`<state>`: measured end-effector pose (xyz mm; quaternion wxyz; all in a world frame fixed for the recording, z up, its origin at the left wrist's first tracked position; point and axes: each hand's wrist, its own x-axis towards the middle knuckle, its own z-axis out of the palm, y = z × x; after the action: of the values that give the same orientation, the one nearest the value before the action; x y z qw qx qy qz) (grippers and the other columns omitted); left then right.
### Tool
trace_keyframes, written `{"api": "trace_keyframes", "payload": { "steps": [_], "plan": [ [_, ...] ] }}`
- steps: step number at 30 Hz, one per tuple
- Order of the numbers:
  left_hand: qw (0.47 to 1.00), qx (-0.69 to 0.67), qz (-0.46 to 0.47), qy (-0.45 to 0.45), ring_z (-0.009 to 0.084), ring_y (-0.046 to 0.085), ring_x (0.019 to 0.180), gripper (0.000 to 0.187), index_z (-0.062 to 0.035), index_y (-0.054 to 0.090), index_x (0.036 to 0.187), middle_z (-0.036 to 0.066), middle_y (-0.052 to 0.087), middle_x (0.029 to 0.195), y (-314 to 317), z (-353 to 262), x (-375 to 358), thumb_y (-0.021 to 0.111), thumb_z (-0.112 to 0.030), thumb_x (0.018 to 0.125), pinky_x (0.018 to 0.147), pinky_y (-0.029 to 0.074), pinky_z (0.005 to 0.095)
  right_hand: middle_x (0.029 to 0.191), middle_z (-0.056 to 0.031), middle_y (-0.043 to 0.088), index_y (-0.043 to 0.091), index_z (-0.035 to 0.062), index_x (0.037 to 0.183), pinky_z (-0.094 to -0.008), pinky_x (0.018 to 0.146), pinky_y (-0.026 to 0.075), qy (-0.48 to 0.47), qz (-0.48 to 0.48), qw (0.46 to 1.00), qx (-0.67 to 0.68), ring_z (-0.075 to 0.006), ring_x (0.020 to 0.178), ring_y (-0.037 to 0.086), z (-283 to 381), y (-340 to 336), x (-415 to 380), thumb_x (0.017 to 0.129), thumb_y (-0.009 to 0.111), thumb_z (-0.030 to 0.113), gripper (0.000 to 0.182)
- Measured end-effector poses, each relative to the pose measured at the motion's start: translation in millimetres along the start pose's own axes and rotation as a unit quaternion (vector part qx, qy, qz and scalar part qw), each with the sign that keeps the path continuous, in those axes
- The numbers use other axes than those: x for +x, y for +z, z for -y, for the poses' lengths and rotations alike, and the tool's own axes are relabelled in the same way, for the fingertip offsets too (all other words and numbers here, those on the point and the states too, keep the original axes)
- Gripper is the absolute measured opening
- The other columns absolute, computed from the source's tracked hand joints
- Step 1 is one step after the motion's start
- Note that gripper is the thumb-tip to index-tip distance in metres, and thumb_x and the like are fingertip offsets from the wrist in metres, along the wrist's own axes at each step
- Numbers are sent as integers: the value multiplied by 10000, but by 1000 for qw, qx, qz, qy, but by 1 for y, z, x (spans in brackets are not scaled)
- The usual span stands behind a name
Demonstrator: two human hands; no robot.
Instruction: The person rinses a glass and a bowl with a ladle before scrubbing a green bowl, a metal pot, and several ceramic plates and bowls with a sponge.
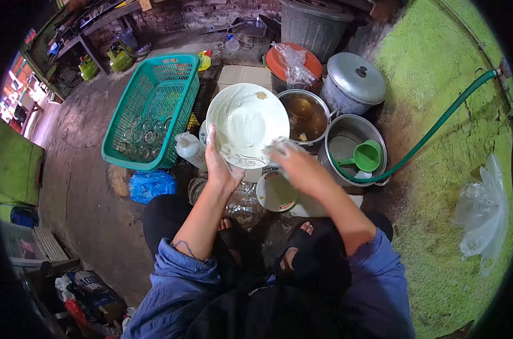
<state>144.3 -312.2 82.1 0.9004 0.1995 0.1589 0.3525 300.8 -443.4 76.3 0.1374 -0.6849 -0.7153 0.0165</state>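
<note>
My left hand (221, 164) grips a white plate (248, 121) by its lower left edge and holds it tilted up. White suds smear the plate's face, and a brown speck sits near its top. A grey leafy pattern shows along the lower rim. At the plate's lower right rim is my right hand (301, 168), its sudsy fingers bent and blurred; what they hold is hidden by foam. Below the plate lies another plate (276, 192) with a coloured rim. Close by my left hand stands a white bottle (191, 150).
A green basket (111, 135) with several glasses stands left. To the right are a pot of brown water (305, 113), a pot (347, 131) holding a green dipper (366, 156), and a lidded pot (355, 79). A green hose (437, 133) runs into the dipper's pot. A blue bag (153, 185) lies near my knee.
</note>
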Motion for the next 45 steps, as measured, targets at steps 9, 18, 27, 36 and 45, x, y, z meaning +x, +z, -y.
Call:
{"api": "trace_keyframes", "payload": {
  "steps": [9, 18, 27, 36, 45],
  "plan": [
    [966, 154, -150, -142, 343, 425, 1296, 720, -133, 293, 1457, 132, 356, 1471, -73, 68, 4, 307, -624, 929, 1063, 349, 541, 1008, -219, 637, 633, 25, 1045, -437, 890, 460, 169, -26, 982, 77, -383, 983, 601, -64, -62, -17, 743, 492, -101, 356],
    [927, 248, -162, -229, 346, 419, 1296, 715, -105, 311, 1454, 140, 412, 1440, -291, 207, 1, 213, -603, 950, 1014, 376, 528, 1080, -226, 634, 617, 14, 1095, -423, 933, 450, 175, -9, 978, 116, -383, 1049, 591, -79, -64, -14, 747, 477, -94, 391],
    [919, 199, -235, -246, 259, 578, 1089, 591, -75, 418, 1362, 111, 546, 1283, -291, 245, -40, 249, -504, 991, 813, 519, 409, 1096, -215, 632, 605, 19, 1112, -431, 925, 447, 216, 31, 971, 104, -378, 1062, 579, -76, -63, -20, 756, 481, -57, 384],
    [881, 227, -319, -266, 264, 601, 1025, 480, -49, 452, 1316, 103, 613, 1174, -280, 263, -35, 439, -364, 954, 830, 483, 390, 1074, -228, 627, 591, 18, 1125, -449, 911, 445, 215, 71, 969, 102, -392, 1037, 579, -82, -52, -15, 764, 482, -40, 381],
    [767, 519, -351, -135, 313, 629, 903, 398, 124, 553, 1101, 225, 640, 1009, -305, 286, -17, 509, -157, 823, 770, 499, 433, 1094, -224, 617, 569, 33, 1161, -450, 912, 442, 236, 117, 961, 82, -389, 1053, 567, -74, -52, -7, 802, 486, 8, 369]
  ]
}}
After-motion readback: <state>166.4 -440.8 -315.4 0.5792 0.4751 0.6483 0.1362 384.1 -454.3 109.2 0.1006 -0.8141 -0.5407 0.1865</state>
